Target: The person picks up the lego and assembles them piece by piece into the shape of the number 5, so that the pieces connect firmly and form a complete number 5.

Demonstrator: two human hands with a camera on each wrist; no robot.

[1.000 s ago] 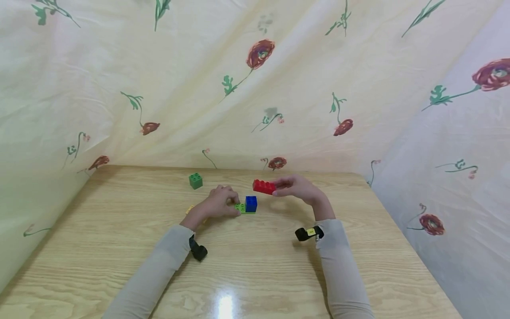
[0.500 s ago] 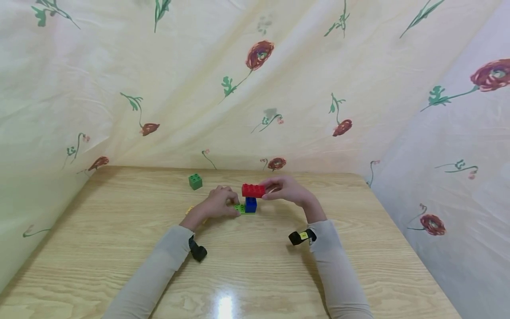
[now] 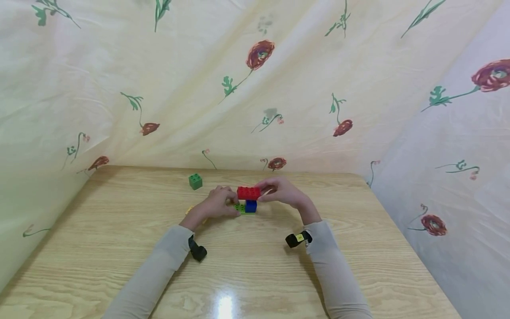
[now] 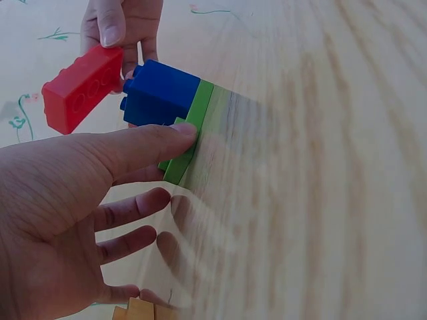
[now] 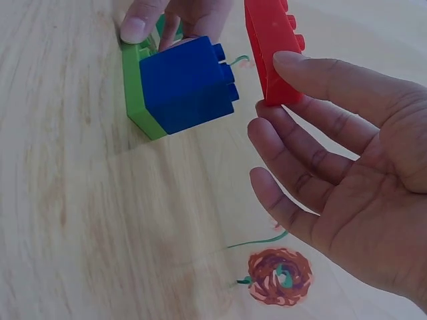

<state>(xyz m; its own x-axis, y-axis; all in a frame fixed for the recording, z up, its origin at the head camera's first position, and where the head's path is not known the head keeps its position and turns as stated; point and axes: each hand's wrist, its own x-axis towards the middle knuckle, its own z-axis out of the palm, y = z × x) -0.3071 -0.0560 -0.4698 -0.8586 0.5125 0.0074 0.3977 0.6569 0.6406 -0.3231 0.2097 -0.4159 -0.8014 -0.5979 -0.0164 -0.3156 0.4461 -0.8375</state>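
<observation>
Displaced leftward since the earliest frame, the red oblong plastic brick (image 3: 249, 193) is now held above the blue plastic block (image 5: 187, 83), a gap between them in both wrist views. Right hand (image 3: 283, 192): partly open, thumb and fingers pinching the brick's right end, the lower fingers extended free. Left hand (image 3: 221, 202): thumb and forefinger pinching the left part of the light-green flat plastic plate (image 5: 134, 90), remaining fingers loosely spread. The red brick's studs point upward; its long axis runs left to right as seen from the head, roughly parallel to the plate's. The blue block stands on the plate's right end. Count: one red brick, one blue block, one light-green plate, one dark-green cubic plastic brick (image 3: 195, 181) at rear left, and one yellow plastic piece (image 4: 139, 311), mostly hidden by the left arm, on the wood-grain table (image 3: 279, 274).
</observation>
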